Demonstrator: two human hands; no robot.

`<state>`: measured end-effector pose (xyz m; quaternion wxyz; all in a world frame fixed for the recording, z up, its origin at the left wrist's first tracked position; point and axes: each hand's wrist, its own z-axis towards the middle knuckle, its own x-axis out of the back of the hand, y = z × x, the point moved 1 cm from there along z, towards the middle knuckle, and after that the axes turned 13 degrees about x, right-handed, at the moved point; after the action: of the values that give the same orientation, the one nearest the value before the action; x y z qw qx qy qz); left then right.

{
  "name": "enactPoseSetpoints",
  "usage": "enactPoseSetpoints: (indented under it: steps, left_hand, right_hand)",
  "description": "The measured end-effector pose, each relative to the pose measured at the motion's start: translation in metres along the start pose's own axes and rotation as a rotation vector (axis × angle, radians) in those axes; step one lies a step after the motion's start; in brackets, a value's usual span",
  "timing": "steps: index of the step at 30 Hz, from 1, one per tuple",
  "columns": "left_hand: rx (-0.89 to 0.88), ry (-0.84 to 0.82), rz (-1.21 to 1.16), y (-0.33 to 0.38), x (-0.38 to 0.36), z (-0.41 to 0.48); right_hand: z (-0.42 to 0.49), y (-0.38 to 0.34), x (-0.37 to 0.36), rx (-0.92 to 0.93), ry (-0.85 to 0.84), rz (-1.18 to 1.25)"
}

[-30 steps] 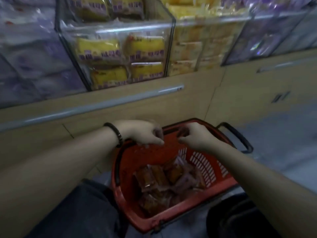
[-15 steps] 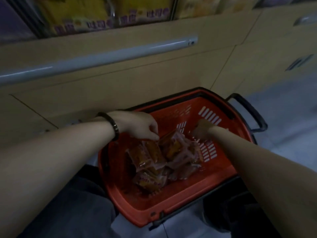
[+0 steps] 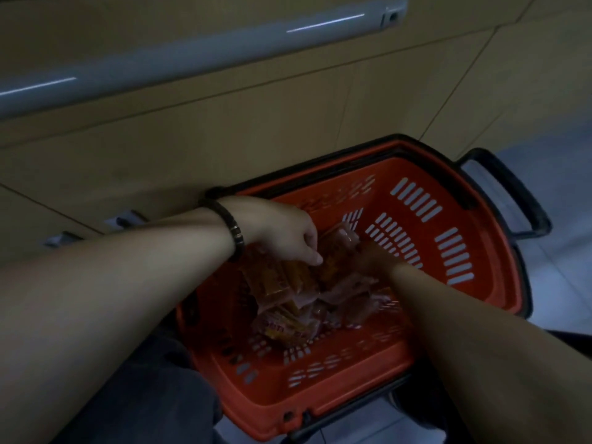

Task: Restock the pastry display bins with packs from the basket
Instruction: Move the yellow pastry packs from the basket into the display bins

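A red plastic basket with a black rim sits on the floor between my knees. In its middle lies a pile of several clear pastry packs with orange-brown pastries inside. My left hand, with a dark bead bracelet on the wrist, reaches in from the left, and its fingers curl down onto the top packs. My right hand comes in from the right and lies low against the pile's far side, in shadow. Whether either hand grips a pack is hidden. The display bins are out of view.
A beige cabinet front stands just behind the basket, with a grey rail running across it near the top. The basket's black handle sticks out to the right over pale floor tiles. My dark trouser leg is at lower left.
My view has tilted down, so the bins have left the frame. Both hands have dropped from above the basket rim into the basket and onto the pile of packs.
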<state>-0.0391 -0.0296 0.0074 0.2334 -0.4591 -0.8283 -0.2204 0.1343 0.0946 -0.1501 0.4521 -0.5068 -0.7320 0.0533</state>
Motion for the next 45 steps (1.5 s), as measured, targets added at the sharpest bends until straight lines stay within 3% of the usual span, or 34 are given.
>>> enactPoseSetpoints:
  steps: [4,7,10,17,24,30,38,45]
  left_hand:
    - [0.008,-0.026,0.001,0.004,0.001,0.001]
    - [0.028,-0.053,0.01,0.004,0.001,-0.001]
    - [0.053,-0.062,-0.009,0.002,0.001,-0.003]
    - [0.086,-0.007,0.006,-0.007,0.005,-0.009]
    - [0.156,0.066,-0.01,-0.016,0.005,-0.019]
    - [0.114,0.106,-0.245,-0.013,0.0,-0.021]
    - [-0.217,0.308,-0.64,0.004,0.013,-0.031]
    - [-0.187,0.202,-0.978,0.007,0.013,-0.036]
  right_hand:
    - [0.007,0.012,-0.01,-0.11,0.035,0.115]
    - [0.017,0.03,-0.016,-0.024,0.047,0.016]
    - [-0.001,0.0,0.003,0.067,0.049,-0.163]
    - [-0.022,-0.032,0.051,-0.022,0.046,-0.164]
    - [-0.05,-0.044,0.074,-0.045,0.002,0.27]
    - [-0.091,-0.08,0.106,0.092,0.0,0.216]
    - [-0.146,-0.132,0.153,0.285,0.2,0.199]
    - [-0.162,-0.143,0.152,0.302,0.338,0.292]
